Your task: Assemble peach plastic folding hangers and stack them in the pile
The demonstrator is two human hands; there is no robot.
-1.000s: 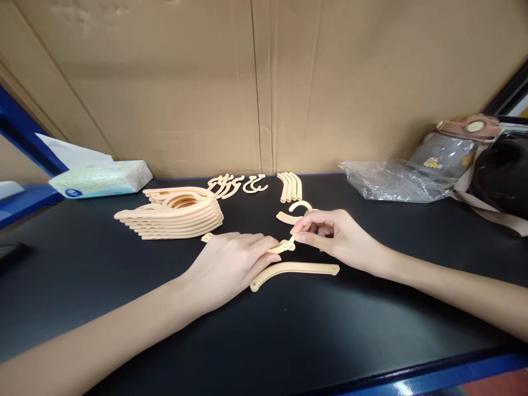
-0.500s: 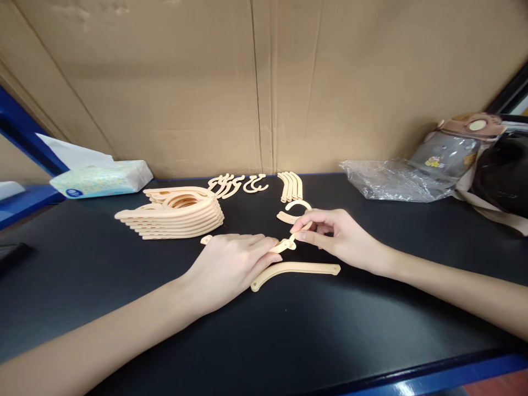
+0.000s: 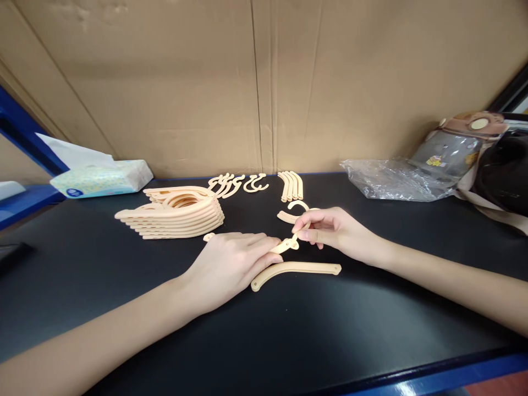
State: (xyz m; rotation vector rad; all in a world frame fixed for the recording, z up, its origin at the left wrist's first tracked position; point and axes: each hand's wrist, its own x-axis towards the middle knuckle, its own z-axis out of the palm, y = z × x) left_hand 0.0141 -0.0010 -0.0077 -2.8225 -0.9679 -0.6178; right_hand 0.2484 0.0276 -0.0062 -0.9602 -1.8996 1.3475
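My left hand (image 3: 231, 264) lies over a peach plastic hanger arm (image 3: 284, 246), fingers closed on it and pressing it to the black table (image 3: 124, 308). My right hand (image 3: 334, 231) pinches a small peach hook piece (image 3: 297, 208) at the arm's end near the middle of the table. A loose curved hanger arm (image 3: 295, 270) lies just in front of both hands. Another short curved piece (image 3: 286, 218) rests behind the right fingers.
A stack of finished peach hangers (image 3: 175, 217) sits at the left. Loose hooks (image 3: 237, 184) and curved arms (image 3: 291, 186) lie by the cardboard wall (image 3: 264, 82). A tissue pack (image 3: 101, 177) is far left; a plastic bag (image 3: 391, 179) and a bottle (image 3: 457, 146) are right.
My right hand has shifted slightly left and its wrist has dropped, keeping its pinch on the hook piece. My left hand has stayed put.
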